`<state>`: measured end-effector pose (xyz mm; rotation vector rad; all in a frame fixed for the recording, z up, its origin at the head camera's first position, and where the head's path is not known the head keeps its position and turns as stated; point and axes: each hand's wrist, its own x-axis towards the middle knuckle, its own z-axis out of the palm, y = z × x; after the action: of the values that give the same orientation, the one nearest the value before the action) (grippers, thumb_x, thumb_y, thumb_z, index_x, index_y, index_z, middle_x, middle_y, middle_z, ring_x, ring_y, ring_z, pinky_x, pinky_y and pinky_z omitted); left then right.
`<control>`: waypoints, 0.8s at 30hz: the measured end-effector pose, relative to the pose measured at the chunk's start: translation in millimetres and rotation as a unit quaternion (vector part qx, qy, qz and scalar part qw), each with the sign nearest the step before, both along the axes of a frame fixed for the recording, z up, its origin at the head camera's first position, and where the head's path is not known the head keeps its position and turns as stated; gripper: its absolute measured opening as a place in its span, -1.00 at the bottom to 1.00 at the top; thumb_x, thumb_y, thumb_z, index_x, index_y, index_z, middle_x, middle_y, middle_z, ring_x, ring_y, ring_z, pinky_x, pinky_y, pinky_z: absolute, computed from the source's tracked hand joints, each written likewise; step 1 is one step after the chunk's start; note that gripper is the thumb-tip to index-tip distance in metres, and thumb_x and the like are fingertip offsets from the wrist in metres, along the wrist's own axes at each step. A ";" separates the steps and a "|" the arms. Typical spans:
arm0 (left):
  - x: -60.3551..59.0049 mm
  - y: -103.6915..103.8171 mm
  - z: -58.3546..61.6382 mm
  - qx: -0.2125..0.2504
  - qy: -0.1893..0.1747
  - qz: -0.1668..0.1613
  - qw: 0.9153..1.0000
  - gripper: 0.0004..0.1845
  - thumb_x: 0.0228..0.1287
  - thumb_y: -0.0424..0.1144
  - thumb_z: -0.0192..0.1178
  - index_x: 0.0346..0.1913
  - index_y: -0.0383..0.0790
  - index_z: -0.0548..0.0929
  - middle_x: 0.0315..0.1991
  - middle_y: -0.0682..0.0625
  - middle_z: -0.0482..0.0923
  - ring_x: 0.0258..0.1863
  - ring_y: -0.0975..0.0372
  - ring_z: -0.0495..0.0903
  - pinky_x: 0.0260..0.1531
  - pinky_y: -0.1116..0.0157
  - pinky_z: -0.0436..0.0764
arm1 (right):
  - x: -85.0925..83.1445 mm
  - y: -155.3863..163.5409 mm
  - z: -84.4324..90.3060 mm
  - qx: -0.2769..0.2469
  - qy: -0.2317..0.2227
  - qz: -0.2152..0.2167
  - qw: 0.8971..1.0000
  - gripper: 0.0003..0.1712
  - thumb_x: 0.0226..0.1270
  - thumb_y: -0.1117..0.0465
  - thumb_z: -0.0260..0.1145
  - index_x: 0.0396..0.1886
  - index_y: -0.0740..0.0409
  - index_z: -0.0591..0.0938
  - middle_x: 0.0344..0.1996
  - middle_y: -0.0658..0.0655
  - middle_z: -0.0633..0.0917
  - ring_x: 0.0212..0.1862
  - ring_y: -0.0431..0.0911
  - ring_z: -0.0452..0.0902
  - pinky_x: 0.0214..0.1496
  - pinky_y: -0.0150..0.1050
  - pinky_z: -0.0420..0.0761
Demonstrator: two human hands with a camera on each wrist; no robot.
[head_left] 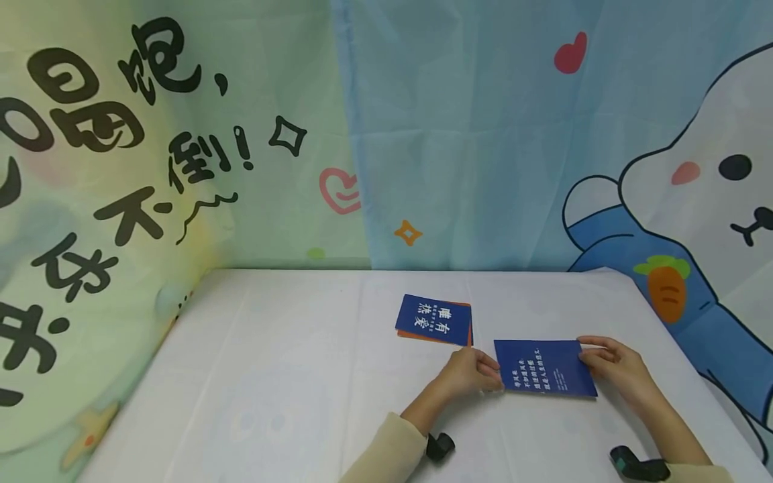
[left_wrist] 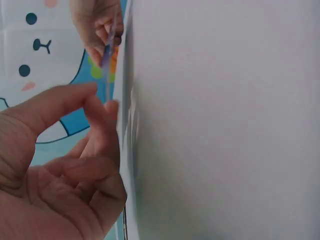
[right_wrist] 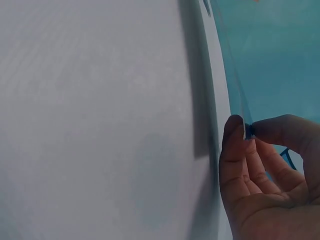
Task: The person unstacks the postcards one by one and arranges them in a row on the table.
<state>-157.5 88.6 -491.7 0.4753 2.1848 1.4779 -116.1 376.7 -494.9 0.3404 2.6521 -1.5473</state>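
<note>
A blue card with white lettering lies flat just over the white table, held at both short ends. My left hand pinches its left edge and my right hand pinches its right edge. In the left wrist view the card shows edge-on between my left hand and the right hand beyond. In the right wrist view, thumb and forefinger of my right hand meet on the thin card edge. A small stack of blue cards lies just behind the left hand.
Printed cloth backdrops stand close behind and to both sides of the table. The stack shows an orange edge underneath. Black wrist-mounted cameras sit on both forearms near the front edge.
</note>
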 end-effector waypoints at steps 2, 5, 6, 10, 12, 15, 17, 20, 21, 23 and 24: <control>1.5 0.5 -1.0 0.006 -0.023 -0.009 1.000 -0.74 0.00 -0.46 0.43 -0.19 -0.35 0.70 -0.47 0.00 0.73 -0.60 0.39 0.59 -0.56 0.47 0.53 | 0.3 1.0 -0.2 0.012 -0.012 0.002 1.000 -0.37 0.46 0.10 0.18 0.29 0.48 0.30 -0.21 0.11 0.69 -0.32 -0.40 0.53 -0.26 -0.45 0.59; 3.8 1.6 -2.0 0.010 -0.040 -0.018 0.999 -0.75 0.02 -0.47 0.41 -0.17 -0.36 0.69 -0.48 0.00 0.72 -0.60 0.37 0.60 -0.55 0.45 0.54 | 0.9 1.5 1.0 0.024 -0.020 0.002 0.999 -0.38 0.46 0.13 0.17 0.29 0.49 0.29 -0.20 0.17 0.69 -0.34 -0.35 0.54 -0.29 -0.43 0.59; 4.6 2.1 -2.6 0.010 -0.043 -0.019 0.999 -0.74 0.02 -0.47 0.41 -0.17 -0.36 0.69 -0.48 0.01 0.72 -0.59 0.37 0.60 -0.55 0.45 0.54 | 1.0 1.6 1.7 0.029 -0.022 0.003 0.999 -0.39 0.46 0.14 0.16 0.29 0.49 0.29 -0.19 0.20 0.70 -0.34 -0.33 0.54 -0.29 -0.42 0.59; 7.8 3.7 -3.0 0.003 -0.043 -0.020 0.999 -0.75 0.01 -0.47 0.42 -0.18 -0.34 0.69 -0.51 0.04 0.69 -0.59 0.38 0.59 -0.54 0.46 0.53 | 0.7 1.1 2.9 0.051 -0.020 0.007 0.998 -0.43 0.47 0.17 0.15 0.26 0.52 0.32 -0.16 0.27 0.67 -0.34 -0.30 0.52 -0.32 -0.40 0.58; 8.8 4.2 -2.8 0.002 -0.042 -0.019 0.999 -0.74 0.00 -0.46 0.42 -0.18 -0.35 0.68 -0.52 0.05 0.69 -0.59 0.39 0.59 -0.54 0.48 0.53 | 1.1 0.7 2.0 0.059 -0.017 0.010 0.998 -0.44 0.47 0.18 0.15 0.25 0.53 0.33 -0.13 0.31 0.63 -0.33 -0.31 0.51 -0.31 -0.42 0.58; 9.2 4.6 -2.3 0.003 -0.037 -0.019 0.999 -0.74 0.00 -0.46 0.43 -0.18 -0.36 0.68 -0.51 0.03 0.69 -0.60 0.39 0.58 -0.54 0.48 0.52 | 2.0 0.6 -0.6 0.063 -0.015 0.012 0.998 -0.44 0.46 0.18 0.15 0.24 0.55 0.34 -0.11 0.33 0.60 -0.32 -0.33 0.50 -0.30 -0.46 0.58; 8.9 4.6 -1.8 0.005 -0.037 -0.020 0.999 -0.74 0.00 -0.47 0.43 -0.18 -0.36 0.68 -0.51 0.02 0.70 -0.60 0.39 0.58 -0.54 0.48 0.53 | 2.3 1.2 -2.5 0.062 -0.014 0.010 0.998 -0.43 0.45 0.17 0.16 0.23 0.55 0.35 -0.11 0.33 0.59 -0.32 -0.36 0.49 -0.30 -0.48 0.58; 8.2 4.6 -1.6 0.000 -0.027 -0.029 0.999 -0.73 0.01 -0.47 0.42 -0.17 -0.36 0.67 -0.50 0.03 0.69 -0.60 0.41 0.56 -0.54 0.49 0.52 | 1.4 2.8 -4.3 0.063 -0.011 0.008 0.998 -0.41 0.46 0.14 0.16 0.24 0.54 0.35 -0.10 0.33 0.59 -0.32 -0.38 0.48 -0.30 -0.50 0.57; 8.0 4.5 -1.4 -0.003 -0.022 -0.033 0.999 -0.73 0.02 -0.47 0.42 -0.16 -0.36 0.67 -0.51 0.04 0.68 -0.61 0.41 0.55 -0.54 0.49 0.51 | 1.0 3.2 -4.4 0.064 -0.011 0.007 0.998 -0.41 0.46 0.12 0.16 0.24 0.54 0.35 -0.10 0.33 0.59 -0.33 -0.38 0.47 -0.30 -0.50 0.56; 7.5 4.6 -1.2 -0.010 -0.009 -0.044 0.999 -0.72 0.03 -0.47 0.41 -0.14 -0.36 0.66 -0.53 0.06 0.66 -0.62 0.42 0.53 -0.56 0.50 0.51 | 0.3 3.7 -4.0 0.066 -0.012 0.004 0.998 -0.39 0.48 0.08 0.13 0.25 0.52 0.35 -0.09 0.33 0.58 -0.33 -0.38 0.46 -0.30 -0.50 0.55; 7.3 4.5 -1.1 -0.015 -0.001 -0.049 0.999 -0.71 0.05 -0.46 0.40 -0.12 -0.36 0.65 -0.54 0.07 0.64 -0.63 0.42 0.52 -0.57 0.50 0.50 | 0.0 4.0 -3.8 0.067 -0.013 0.004 0.998 -0.39 0.49 0.07 0.11 0.26 0.51 0.35 -0.08 0.33 0.58 -0.32 -0.37 0.45 -0.31 -0.49 0.55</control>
<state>-150.2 93.1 -492.8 0.5626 2.1456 1.3915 -116.1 380.7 -498.6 0.3536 2.7416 -1.3560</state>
